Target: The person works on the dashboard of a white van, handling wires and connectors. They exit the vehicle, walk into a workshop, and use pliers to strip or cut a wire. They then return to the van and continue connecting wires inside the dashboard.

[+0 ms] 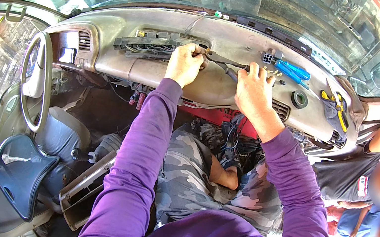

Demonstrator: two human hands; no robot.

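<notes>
Both my hands are over the top of a worn beige dashboard (166,20). My right hand (255,90) is closed around the dark handles of a pair of pliers (221,60), whose jaws point left. My left hand (185,64) pinches beside the jaws; what sits between its fingertips is too small to make out. Left of that hand lies a long dark connector strip (144,46) with wires. Several small brass-coloured pieces (278,73) are scattered by my right hand. Just beyond them are a connector block (267,58) and a blue-handled tool (292,71).
A black tape roll (299,99) and yellow-and-black pliers (341,113) lie on the dashboard's right. The steering wheel (49,85) stands at left. Loose trim (82,191) and a dark blue mesh panel (22,176) rest on the seats. People are outside at right.
</notes>
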